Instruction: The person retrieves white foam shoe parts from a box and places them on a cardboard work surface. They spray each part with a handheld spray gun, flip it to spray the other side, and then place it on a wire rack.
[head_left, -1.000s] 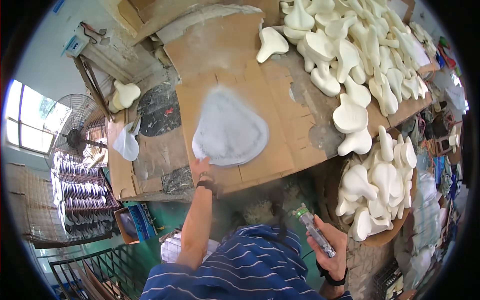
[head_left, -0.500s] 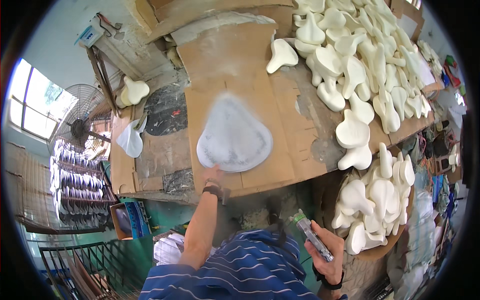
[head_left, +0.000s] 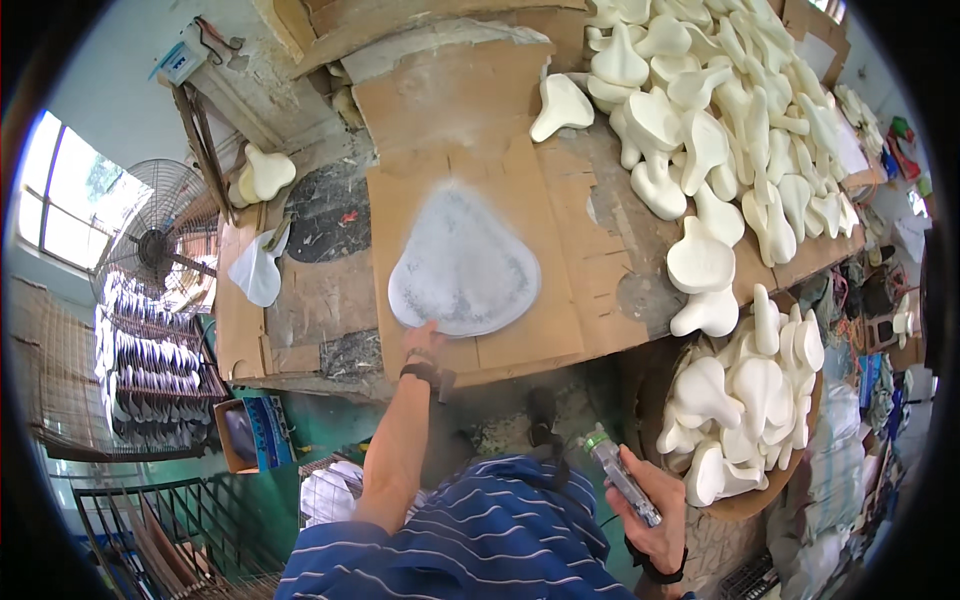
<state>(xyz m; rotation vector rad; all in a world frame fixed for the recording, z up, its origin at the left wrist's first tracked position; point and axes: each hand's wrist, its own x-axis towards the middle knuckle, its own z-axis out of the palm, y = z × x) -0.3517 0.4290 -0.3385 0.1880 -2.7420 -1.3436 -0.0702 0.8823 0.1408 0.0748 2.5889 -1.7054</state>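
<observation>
A pale grey, rounded-triangular flat piece [head_left: 463, 267] lies on a brown cardboard sheet [head_left: 560, 290] on the workbench. My left hand [head_left: 424, 343] reaches forward and touches its near edge, fingers pressed on it. My right hand [head_left: 655, 505] is down by my body at the lower right, closed around a spray can [head_left: 622, 478] with a green cap that points up and to the left. A dark band sits on my left wrist.
Many white foam saddle-shaped pieces [head_left: 720, 130] are heaped at the bench's back right, and more fill a round basket [head_left: 750, 505] at the right. A standing fan [head_left: 160, 245] and a rack of dark parts [head_left: 150, 380] are at the left. Two white pieces [head_left: 262, 175] lie left.
The view has shifted slightly, so the bench sits lower in the picture. My left hand stays at the grey piece's near edge. The spray can stays in my right hand, low by my body.
</observation>
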